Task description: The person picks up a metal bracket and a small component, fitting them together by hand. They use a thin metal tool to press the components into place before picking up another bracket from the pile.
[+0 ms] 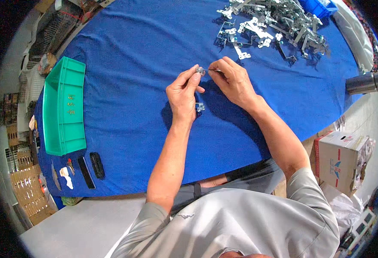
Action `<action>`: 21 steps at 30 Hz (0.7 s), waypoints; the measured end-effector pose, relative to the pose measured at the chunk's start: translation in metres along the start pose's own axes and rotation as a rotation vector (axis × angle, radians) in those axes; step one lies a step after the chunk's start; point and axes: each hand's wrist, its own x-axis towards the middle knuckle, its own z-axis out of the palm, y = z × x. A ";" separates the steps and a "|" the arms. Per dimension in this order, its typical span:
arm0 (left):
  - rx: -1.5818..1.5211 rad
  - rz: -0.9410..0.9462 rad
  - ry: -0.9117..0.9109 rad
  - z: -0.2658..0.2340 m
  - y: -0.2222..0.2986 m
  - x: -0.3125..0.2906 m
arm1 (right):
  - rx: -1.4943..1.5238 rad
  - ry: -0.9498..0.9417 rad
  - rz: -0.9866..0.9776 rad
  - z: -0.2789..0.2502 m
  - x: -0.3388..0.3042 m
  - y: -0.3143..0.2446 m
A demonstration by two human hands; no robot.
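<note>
My left hand (183,91) pinches a small shiny metal part (200,70) between thumb and fingertips, above the middle of the blue cloth. Close on its right, my right hand (233,79) has thumb and forefinger closed on a thin metal wire (209,69), whose end meets the part. Most of the wire is hidden by the fingers. Beside my left wrist lies a small metal bracket (200,106) on the cloth. A large heap of metal brackets (283,26) spreads across the far right, with several loose pieces at its near edge.
A green plastic bin (85,129) stands at the left. Near it lie a phone (86,172), a black case (97,165) and a white scrap (66,177). A blue bin (326,10) sits behind the heap, a dark cylinder (363,83) at the right edge. A carton (337,159) stands beyond the table.
</note>
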 end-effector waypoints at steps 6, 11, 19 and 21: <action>-0.053 0.011 0.039 0.002 -0.003 0.000 | -0.027 -0.012 0.016 0.000 0.000 0.000; -0.035 0.008 0.051 0.004 0.000 -0.001 | -0.032 -0.017 0.021 0.003 -0.001 0.001; -0.043 -0.003 0.043 0.005 -0.001 0.000 | -0.022 -0.049 0.036 0.002 -0.002 0.006; -0.040 -0.008 0.043 0.002 0.000 0.001 | -0.002 -0.040 0.048 0.004 -0.001 0.001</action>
